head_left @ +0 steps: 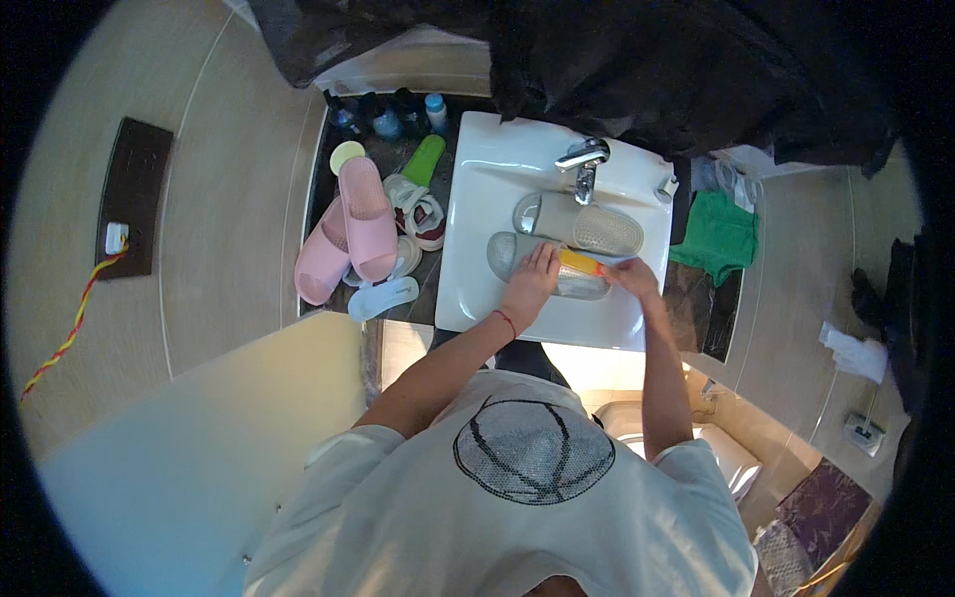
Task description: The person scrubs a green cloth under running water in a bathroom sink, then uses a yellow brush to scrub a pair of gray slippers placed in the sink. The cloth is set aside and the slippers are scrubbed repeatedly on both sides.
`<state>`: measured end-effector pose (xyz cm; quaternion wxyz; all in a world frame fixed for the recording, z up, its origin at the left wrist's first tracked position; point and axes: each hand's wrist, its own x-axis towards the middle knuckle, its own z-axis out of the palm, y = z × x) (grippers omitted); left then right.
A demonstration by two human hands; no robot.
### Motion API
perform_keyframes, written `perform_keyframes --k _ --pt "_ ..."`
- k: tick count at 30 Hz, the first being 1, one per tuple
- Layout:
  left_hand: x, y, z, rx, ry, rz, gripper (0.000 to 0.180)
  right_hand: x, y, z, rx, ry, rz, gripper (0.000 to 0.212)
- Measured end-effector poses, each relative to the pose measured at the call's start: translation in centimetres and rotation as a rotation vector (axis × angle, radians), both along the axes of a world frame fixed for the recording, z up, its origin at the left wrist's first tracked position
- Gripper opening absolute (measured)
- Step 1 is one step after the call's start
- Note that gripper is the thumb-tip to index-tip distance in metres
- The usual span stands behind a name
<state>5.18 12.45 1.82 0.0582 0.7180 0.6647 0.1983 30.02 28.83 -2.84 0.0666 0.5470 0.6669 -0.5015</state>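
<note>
Two grey see-through slippers lie sideways in the white sink (pixel 470 274). The far slipper (pixel 609 231) is nearer the tap, and the near slipper (pixel 582 289) is partly covered by my hands. Above the near slipper is a narrow yellow-and-orange item (pixel 580 262), too small to name surely. My left hand (pixel 535 284), with a red string at its wrist, has its fingers closed at the item's left end. My right hand (pixel 634 279) is closed at the item's right end, its fingertips pinched together.
A chrome tap (pixel 585 164) rises at the sink's back. On the dark counter to the left are pink slippers (pixel 368 219), sandals (pixel 418 211), a white insole (pixel 383 298), a green insole (pixel 425 161) and several bottles (pixel 386 117). A green cloth (pixel 718 234) lies right of the sink.
</note>
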Motion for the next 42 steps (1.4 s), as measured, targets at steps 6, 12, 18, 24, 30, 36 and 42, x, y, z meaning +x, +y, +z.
perform_keyframes --k 6,12,18,24,30,36,42 --pt "0.6 -0.2 0.1 -0.009 -0.019 0.037 0.04 -8.3 -3.7 -2.8 0.225 0.074 0.137 0.04" --pt "0.1 -0.7 -0.7 -0.013 -0.038 0.045 0.042 -7.0 -1.5 0.1 -0.09 -0.01 0.267 0.046" --pt "0.7 -0.7 -0.1 -0.029 0.021 0.052 0.044 -8.6 -2.5 2.3 -0.093 0.078 0.245 0.041" --pt "0.4 -1.0 -0.6 -0.036 0.018 0.039 0.045 -5.6 1.0 0.3 -0.259 0.065 0.227 0.051" --pt "0.4 -0.9 -0.1 -0.084 0.009 0.039 0.048 -7.2 -2.0 0.1 -0.133 0.025 0.238 0.05" --pt "0.2 -1.0 -0.2 -0.072 0.054 0.019 0.05 -7.7 -3.6 0.9 0.055 0.204 0.056 0.038" --pt "1.0 -0.6 -0.6 -0.027 0.016 0.036 0.049 -7.9 -2.9 -0.6 0.141 -0.019 0.073 0.045"
